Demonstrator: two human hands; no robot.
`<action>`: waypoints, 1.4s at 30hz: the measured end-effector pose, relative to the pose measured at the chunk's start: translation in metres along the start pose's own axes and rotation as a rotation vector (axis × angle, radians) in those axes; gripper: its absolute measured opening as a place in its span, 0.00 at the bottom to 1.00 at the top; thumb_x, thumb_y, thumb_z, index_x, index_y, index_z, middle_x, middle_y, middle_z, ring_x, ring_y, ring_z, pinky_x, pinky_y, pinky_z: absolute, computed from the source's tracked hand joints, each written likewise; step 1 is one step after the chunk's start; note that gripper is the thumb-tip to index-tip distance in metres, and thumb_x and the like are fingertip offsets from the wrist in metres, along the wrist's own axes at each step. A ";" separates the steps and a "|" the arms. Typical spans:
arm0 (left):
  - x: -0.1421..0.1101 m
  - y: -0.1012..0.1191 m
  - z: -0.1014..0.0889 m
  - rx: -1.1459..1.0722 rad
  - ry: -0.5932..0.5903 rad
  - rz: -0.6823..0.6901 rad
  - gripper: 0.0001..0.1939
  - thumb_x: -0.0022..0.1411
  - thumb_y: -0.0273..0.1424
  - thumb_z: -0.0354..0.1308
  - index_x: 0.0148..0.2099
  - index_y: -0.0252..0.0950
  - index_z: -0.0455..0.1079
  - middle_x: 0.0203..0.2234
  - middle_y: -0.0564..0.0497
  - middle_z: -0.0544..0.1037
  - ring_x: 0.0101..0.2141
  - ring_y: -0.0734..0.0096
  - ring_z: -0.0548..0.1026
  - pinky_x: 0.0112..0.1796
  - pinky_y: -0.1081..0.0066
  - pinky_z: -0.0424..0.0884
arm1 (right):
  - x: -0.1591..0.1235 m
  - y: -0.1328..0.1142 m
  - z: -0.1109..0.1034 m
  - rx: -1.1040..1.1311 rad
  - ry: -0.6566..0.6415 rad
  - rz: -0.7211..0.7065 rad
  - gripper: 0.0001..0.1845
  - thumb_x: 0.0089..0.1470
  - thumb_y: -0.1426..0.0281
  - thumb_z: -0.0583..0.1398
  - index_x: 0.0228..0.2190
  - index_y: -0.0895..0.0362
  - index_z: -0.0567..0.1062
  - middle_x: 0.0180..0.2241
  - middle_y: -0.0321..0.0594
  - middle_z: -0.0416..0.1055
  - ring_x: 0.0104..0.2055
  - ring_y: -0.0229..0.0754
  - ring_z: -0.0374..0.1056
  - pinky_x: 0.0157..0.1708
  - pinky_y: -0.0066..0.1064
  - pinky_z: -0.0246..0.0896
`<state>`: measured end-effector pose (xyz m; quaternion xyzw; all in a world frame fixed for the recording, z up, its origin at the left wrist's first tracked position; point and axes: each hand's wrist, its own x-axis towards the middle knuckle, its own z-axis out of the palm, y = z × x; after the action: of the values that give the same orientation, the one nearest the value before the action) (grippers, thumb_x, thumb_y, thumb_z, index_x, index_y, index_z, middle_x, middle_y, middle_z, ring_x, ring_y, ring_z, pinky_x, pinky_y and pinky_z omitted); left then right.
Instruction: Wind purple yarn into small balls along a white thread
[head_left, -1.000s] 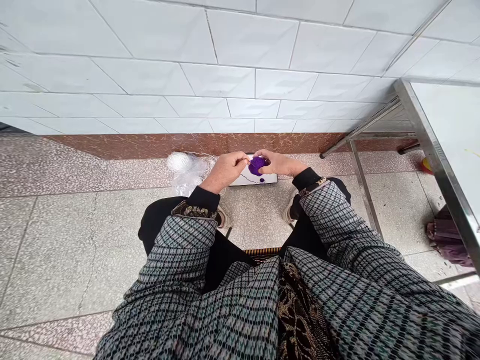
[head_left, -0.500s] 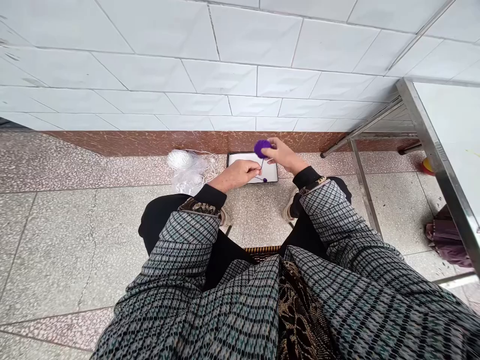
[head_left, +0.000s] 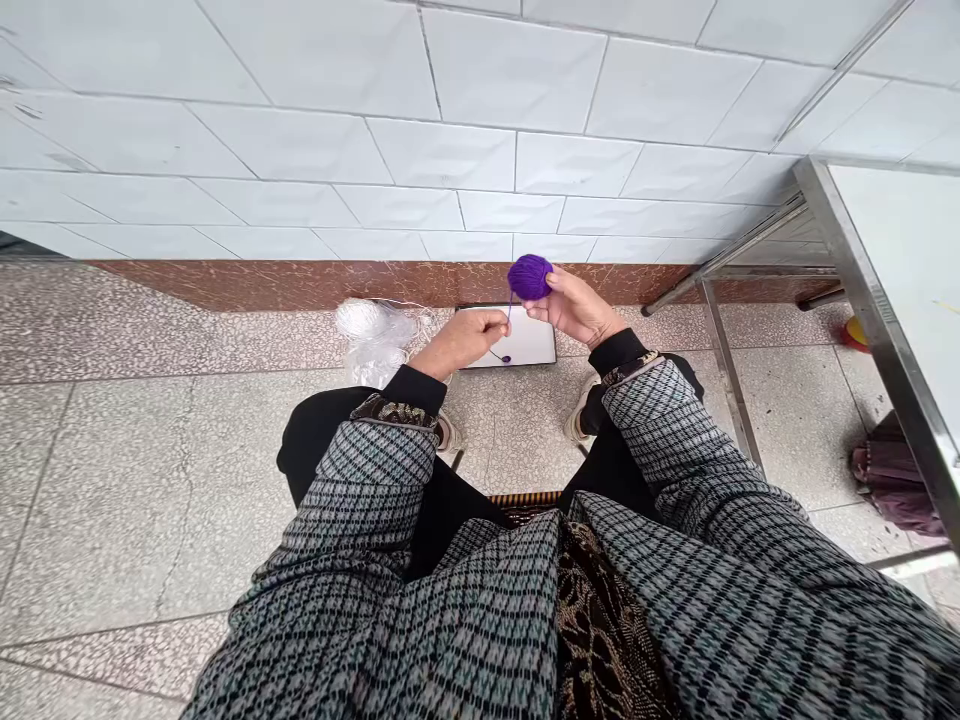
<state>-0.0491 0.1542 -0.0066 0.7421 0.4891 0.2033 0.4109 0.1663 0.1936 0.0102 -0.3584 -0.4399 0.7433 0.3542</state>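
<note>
A purple ball of yarn [head_left: 529, 277] is held up in my right hand [head_left: 577, 308], with the thumb on its side and the fingers beneath it. From the ball a purple strand drops to my left hand [head_left: 469, 338], whose fingertips are pinched round it. Below the hands a shallow white tray with a dark rim [head_left: 536, 345] lies on the floor. Inside it sits a small purple clump of yarn [head_left: 506, 359], and a thin strand leads from this toward my left hand.
Left of the tray lie balls of white yarn [head_left: 361, 318] in clear plastic bags [head_left: 375, 362]. A tiled wall [head_left: 442, 155] rises in front. At the right stands a metal-framed table [head_left: 847, 230]; purple cloth [head_left: 896, 480] lies beneath it.
The ball has turned and risen slightly in my right hand, and more of it shows. My left hand has shifted a little left. The small clump has slid left in the tray.
</note>
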 end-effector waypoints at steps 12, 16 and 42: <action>-0.003 0.000 -0.014 0.024 0.100 0.078 0.09 0.63 0.30 0.55 0.35 0.34 0.76 0.33 0.49 0.79 0.35 0.68 0.73 0.41 0.68 0.68 | -0.006 0.007 -0.003 -0.428 -0.379 0.270 0.20 0.49 0.77 0.67 0.44 0.57 0.70 0.36 0.37 0.74 0.31 0.34 0.71 0.29 0.24 0.71; -0.001 -0.002 -0.011 -0.001 0.164 0.018 0.11 0.65 0.30 0.53 0.37 0.33 0.76 0.31 0.50 0.78 0.33 0.68 0.72 0.39 0.69 0.67 | -0.009 -0.004 0.001 -0.164 -0.291 0.020 0.26 0.52 0.66 0.68 0.51 0.56 0.68 0.44 0.42 0.74 0.35 0.35 0.72 0.33 0.25 0.72; 0.003 -0.005 0.001 -0.033 -0.029 -0.017 0.10 0.62 0.31 0.54 0.33 0.35 0.74 0.22 0.54 0.72 0.26 0.73 0.67 0.30 0.72 0.62 | 0.001 -0.001 0.001 -0.152 0.046 -0.010 0.26 0.56 0.60 0.68 0.51 0.53 0.67 0.43 0.41 0.74 0.36 0.37 0.73 0.34 0.26 0.73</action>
<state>-0.0499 0.1572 -0.0115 0.7340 0.4858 0.1968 0.4318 0.1652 0.1945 0.0107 -0.3992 -0.4884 0.6977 0.3397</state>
